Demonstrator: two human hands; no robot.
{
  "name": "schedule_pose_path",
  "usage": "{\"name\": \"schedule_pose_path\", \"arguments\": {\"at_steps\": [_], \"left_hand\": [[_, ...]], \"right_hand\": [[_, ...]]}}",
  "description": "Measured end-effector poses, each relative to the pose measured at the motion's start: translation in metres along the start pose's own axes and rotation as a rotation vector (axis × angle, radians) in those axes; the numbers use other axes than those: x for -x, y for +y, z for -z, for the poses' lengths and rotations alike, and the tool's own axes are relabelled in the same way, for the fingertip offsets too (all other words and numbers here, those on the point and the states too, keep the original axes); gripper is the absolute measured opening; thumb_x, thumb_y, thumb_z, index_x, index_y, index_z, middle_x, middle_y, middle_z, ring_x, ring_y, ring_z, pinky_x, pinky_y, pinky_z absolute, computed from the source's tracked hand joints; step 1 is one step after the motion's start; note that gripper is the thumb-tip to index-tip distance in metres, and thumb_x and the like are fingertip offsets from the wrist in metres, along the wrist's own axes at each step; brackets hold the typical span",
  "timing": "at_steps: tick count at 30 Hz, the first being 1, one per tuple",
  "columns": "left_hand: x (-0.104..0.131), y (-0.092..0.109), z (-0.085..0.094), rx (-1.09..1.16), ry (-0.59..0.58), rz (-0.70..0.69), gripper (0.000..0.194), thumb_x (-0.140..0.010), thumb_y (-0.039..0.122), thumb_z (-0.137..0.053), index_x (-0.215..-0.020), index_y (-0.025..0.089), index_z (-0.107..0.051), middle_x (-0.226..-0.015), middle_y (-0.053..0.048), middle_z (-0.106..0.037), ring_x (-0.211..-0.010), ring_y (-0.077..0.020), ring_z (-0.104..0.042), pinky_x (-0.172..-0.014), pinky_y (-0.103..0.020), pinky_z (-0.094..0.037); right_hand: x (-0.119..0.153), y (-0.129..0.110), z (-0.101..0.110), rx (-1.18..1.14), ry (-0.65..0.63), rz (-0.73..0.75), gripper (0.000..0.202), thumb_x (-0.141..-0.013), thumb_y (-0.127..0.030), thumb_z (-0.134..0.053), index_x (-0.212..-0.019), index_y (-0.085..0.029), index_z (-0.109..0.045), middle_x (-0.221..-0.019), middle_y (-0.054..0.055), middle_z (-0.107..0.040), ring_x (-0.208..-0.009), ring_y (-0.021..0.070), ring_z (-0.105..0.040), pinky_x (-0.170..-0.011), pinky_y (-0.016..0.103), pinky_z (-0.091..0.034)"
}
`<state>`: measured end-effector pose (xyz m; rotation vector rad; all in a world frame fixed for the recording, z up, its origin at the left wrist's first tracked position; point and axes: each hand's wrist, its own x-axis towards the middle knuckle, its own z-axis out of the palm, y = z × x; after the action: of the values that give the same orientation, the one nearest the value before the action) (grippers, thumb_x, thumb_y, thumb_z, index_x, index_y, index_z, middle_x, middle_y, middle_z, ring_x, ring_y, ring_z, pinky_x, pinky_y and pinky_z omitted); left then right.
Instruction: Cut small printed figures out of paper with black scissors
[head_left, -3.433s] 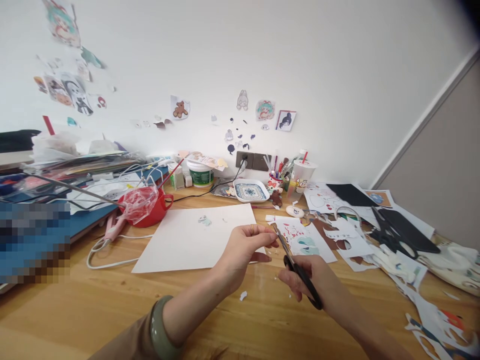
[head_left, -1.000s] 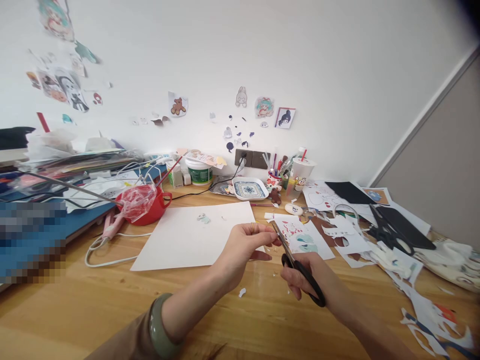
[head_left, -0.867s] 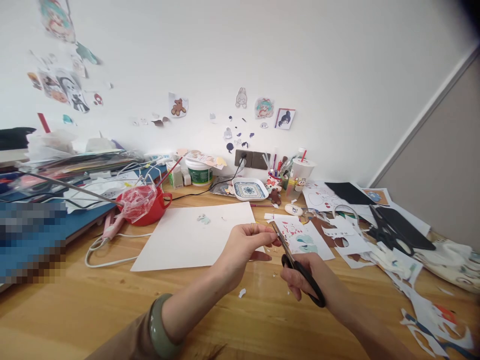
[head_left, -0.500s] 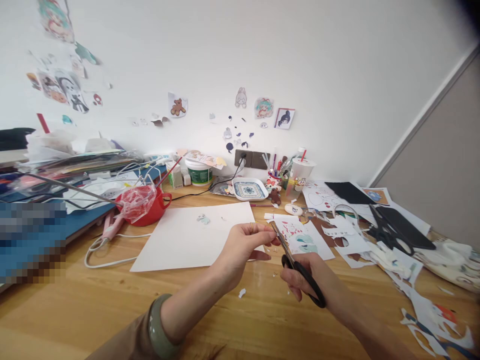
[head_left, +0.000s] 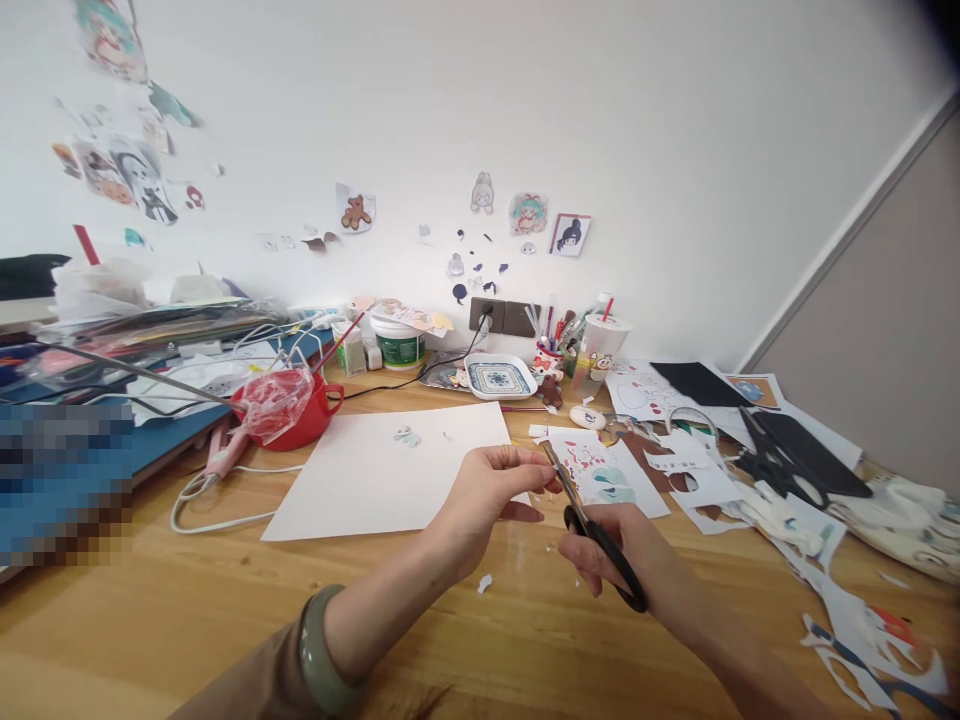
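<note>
My right hand (head_left: 616, 552) is closed round the black handles of a pair of scissors (head_left: 574, 490), whose blades point up and to the left. At the blade tips, my left hand (head_left: 504, 482) pinches with thumb and forefinger; a small scrap seems to be held there, but it is too small to make out. Left of that hand lies a white sheet of paper (head_left: 360, 490) bearing a tiny pale-green cut-out (head_left: 407, 436). Just behind the scissors is a sheet printed with red and teal shapes (head_left: 611, 480). A white paper scrap (head_left: 485, 583) rests on the wooden table.
A red pot (head_left: 300, 430) with plastic film and a pink-handled tool stand at left. Behind are a patterned dish (head_left: 500, 378), a white tub (head_left: 397, 345) and a drink cup (head_left: 600, 355). Paper offcuts and a second pair of scissors (head_left: 784, 465) cover the right side.
Both hands stay nearly in place; the left fingertips have shifted slightly right toward the blades. Nothing else has visibly moved on the table.
</note>
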<state>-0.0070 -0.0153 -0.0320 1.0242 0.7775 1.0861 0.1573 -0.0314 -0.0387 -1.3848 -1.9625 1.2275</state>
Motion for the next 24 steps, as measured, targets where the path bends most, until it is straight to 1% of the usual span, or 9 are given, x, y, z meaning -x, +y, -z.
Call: {"name": "schedule_pose_path", "arguments": {"at_steps": [7, 17, 24], "left_hand": [[-0.0007, -0.0006, -0.0001, 0.007, 0.021, -0.003, 0.016, -0.062, 0.028, -0.064, -0.068, 0.014, -0.061, -0.069, -0.004, -0.058, -0.07, -0.0126, -0.049, -0.054, -0.021, -0.042], [-0.0008, 0.0001, -0.0001, 0.002, 0.033, 0.006, 0.018, -0.061, 0.03, -0.064, -0.068, 0.013, -0.061, -0.069, -0.005, -0.058, -0.07, -0.0137, -0.051, -0.054, -0.022, -0.042], [-0.0012, -0.0001, 0.0001, 0.004, 0.021, 0.006, 0.017, -0.062, 0.029, -0.064, -0.068, 0.013, -0.061, -0.068, -0.004, -0.058, -0.069, -0.0128, -0.05, -0.054, -0.021, -0.042]], "right_hand": [[0.0012, -0.0037, 0.0001, -0.013, 0.004, -0.012, 0.032, -0.072, -0.036, -0.056, -0.05, -0.017, -0.043, -0.044, -0.005, -0.044, -0.043, 0.0083, -0.036, -0.042, 0.02, -0.027], [-0.0005, -0.0022, 0.0003, -0.009, -0.011, -0.008, 0.034, -0.071, -0.039, -0.056, -0.049, -0.018, -0.042, -0.044, -0.005, -0.042, -0.043, 0.0083, -0.035, -0.042, 0.02, -0.029], [-0.0008, 0.0009, -0.0003, 0.005, -0.009, -0.004, 0.03, -0.073, -0.034, -0.054, -0.051, -0.018, -0.042, -0.045, -0.004, -0.044, -0.044, 0.0085, -0.036, -0.042, 0.02, -0.027]]}}
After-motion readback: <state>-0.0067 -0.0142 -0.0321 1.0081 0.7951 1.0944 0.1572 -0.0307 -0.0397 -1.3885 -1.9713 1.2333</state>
